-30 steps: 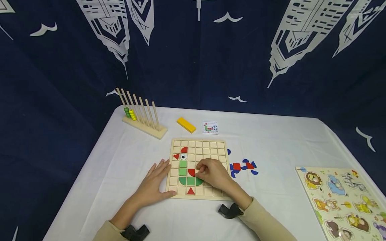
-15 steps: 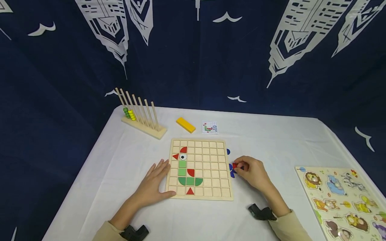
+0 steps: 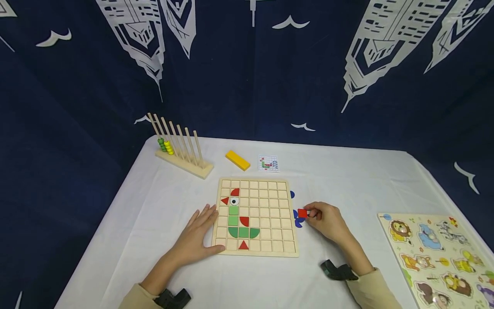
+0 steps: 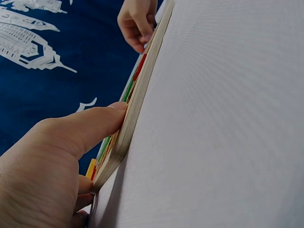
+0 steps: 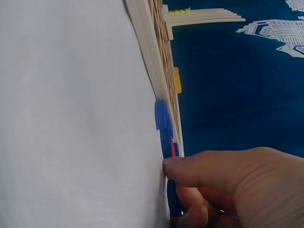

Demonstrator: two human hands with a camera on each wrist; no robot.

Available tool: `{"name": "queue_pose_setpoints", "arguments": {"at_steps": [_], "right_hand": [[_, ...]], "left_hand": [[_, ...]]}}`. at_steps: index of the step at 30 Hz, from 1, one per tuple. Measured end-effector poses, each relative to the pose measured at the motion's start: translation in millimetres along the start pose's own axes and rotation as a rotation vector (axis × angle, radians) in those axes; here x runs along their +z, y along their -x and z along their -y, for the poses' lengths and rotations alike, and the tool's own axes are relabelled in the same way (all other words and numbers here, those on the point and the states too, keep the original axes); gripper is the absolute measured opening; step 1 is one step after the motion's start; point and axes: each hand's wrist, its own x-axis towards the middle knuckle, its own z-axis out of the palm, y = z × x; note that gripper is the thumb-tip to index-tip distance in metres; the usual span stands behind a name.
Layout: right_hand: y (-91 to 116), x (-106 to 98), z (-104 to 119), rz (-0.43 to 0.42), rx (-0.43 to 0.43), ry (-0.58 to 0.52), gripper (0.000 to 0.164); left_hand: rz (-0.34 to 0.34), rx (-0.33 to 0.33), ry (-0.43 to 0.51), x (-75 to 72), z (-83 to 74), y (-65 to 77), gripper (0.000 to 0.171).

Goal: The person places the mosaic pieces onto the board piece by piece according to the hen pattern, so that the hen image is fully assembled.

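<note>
Red square tile [image 3: 302, 213]: pinched in the fingertips of the right hand [image 3: 327, 222], just off the right edge of the grid board, over the loose blue pieces.
Right hand: fingers curled round the tile; in the right wrist view the thumb [image 5: 209, 166] presses down beside blue pieces [image 5: 162, 124] on the cloth.
Left hand [image 3: 194, 234]: flat and spread on the white tablecloth [image 3: 154, 214], thumb [image 4: 95, 126] against the board's left edge, holding nothing, steadying it.
Grid board [image 3: 270, 246]: wooden, lying flat near the table's front; partly filled on its left side with a bird-like figure of green squares [image 3: 233, 215], red triangles, red quarter-rounds and an eye tile [image 3: 234, 201].
Step in hand: judged as pick-up of the next piece, tile lifted but not yet over the board.
Next move calls for: carrying the tile left to an empty cell and seating it square, with the pattern card as guide.
Animal puzzle [image 3: 436, 253]: near right corner.
Pattern card [image 3: 269, 163]: beyond the board.
Yellow block [image 3: 237, 160]: left of the card.
Bead rack [image 3: 179, 148]: far left, green and yellow beads on two rods.
</note>
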Motion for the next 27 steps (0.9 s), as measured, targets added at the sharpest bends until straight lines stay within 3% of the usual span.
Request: {"name": "queue_pose_setpoints", "arguments": {"at_steps": [15,22,27], "right_hand": [[-2.9,-3.0,6.8,-0.06,0.028,0.023,0.017],[-9.8,7.9,37.6,-0.017,-0.023,-0.027,0.019],[-15.6,24.8,67.8,0.073,-0.112,-0.058,0.018]], "left_hand": [[0.021,-0.007,0.009,-2.3,-0.9,-1.1,0.099],[0.006,-0.004,0.006,-1.1,0.1,-1.1,0.098],[-0.02,0.012,0.01,1.1,-0.1,-0.4,0.098]]}}
